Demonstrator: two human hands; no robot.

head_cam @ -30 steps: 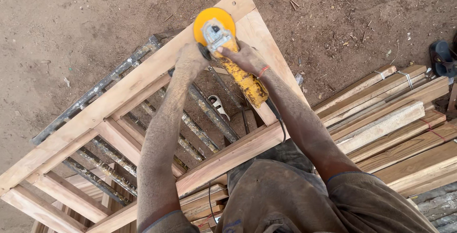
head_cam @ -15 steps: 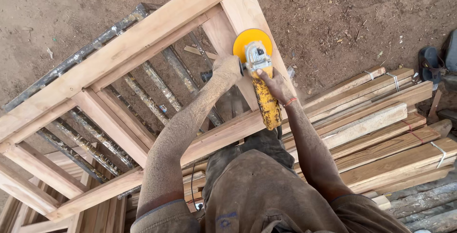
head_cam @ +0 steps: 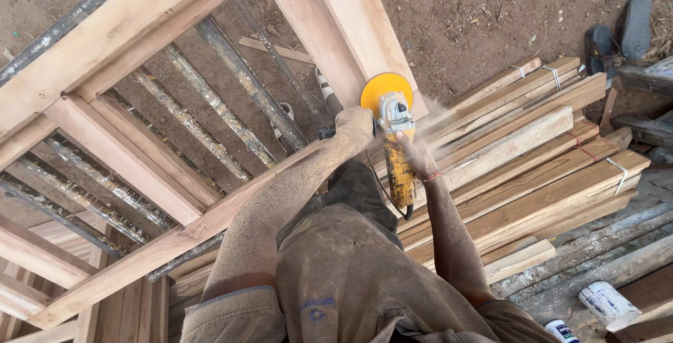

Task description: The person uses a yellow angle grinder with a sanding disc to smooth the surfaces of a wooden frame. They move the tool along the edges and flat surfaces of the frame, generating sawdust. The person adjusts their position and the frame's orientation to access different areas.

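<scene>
A yellow angle grinder (head_cam: pixel 394 139) with a round yellow guard rests its disc on the near end of a broad pale wooden frame rail (head_cam: pixel 336 20). My left hand (head_cam: pixel 354 124), coated in sawdust, grips the grinder's side handle by the head. Around the yellow body behind the head, my right hand (head_cam: pixel 415 155) is wrapped. Dust blows off to the right of the disc. The frame's long front rail (head_cam: pixel 231 203) runs under my left forearm.
Bundled timber planks (head_cam: pixel 533 167) are stacked on the right, with logs below them. Dusty metal bars (head_cam: pixel 210 97) lie under the frame. Sandals (head_cam: pixel 617 34) sit on the dirt at the top right. Two white containers (head_cam: pixel 606 304) stand at the bottom right.
The grinder and both hands have come down the broad rail toward me, from its far end to its near end. The view has shifted so the frame fills the upper left.
</scene>
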